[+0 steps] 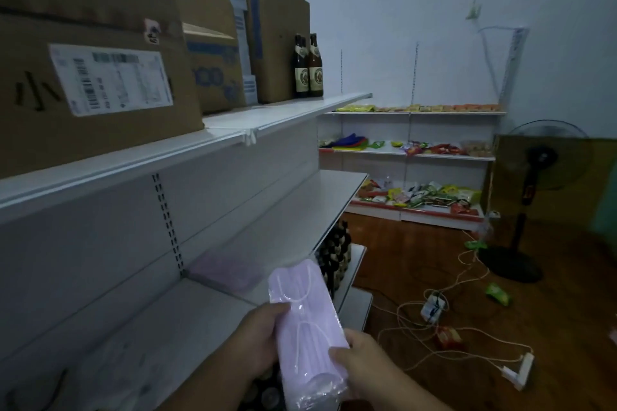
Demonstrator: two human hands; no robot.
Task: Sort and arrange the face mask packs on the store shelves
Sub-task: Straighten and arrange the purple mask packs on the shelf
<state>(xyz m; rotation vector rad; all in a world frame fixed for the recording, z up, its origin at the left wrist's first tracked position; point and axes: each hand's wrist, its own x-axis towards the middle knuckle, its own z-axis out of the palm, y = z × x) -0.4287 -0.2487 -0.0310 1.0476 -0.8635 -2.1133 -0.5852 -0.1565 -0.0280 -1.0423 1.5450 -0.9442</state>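
Head view: hands (257, 340) around mask pack (305, 327)

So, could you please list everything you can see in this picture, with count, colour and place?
mask pack: one, pale pink in clear wrap, held in front of the middle shelf
second mask pack: one, pale pink, lying on the middle shelf
cardboard boxes: several, brown, top shelf
bottles: two or three, dark, top shelf beside the boxes
more bottles: many, dark, lower shelf
snack packets: many, mixed colours, far shelves
standing fan: one, black, right
cables: several, pale, floor
hands: left hand and right hand, both holding the mask pack
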